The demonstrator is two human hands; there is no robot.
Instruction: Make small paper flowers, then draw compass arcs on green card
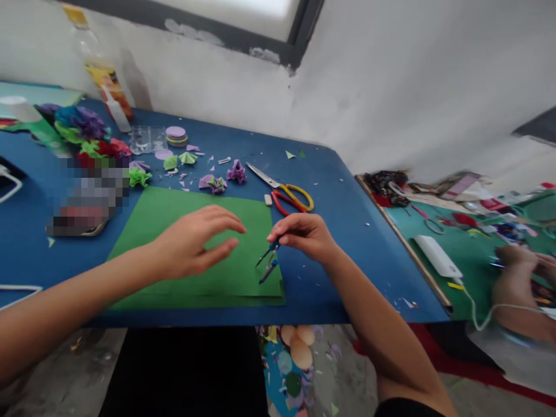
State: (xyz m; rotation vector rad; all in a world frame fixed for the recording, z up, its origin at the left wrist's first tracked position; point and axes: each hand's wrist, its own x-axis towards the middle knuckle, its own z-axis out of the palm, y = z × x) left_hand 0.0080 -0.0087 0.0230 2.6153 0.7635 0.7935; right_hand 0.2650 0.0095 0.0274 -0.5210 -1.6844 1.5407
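Observation:
A sheet of green paper (174, 214) lies on the blue table (339, 231). My right hand (304, 234) pinches the top of a blue drawing compass (268, 263), whose legs stand on the paper's right edge. My left hand (193, 243) hovers over the paper just left of the compass, fingers stretched out and holding nothing.
Scissors with red and yellow handles (284, 191) lie behind my right hand. Paper flowers (87, 130), cut circles (176, 135), a glue bottle (117, 113) and scraps sit at the back left. Another person's hands (521, 260) work at a green table on the right.

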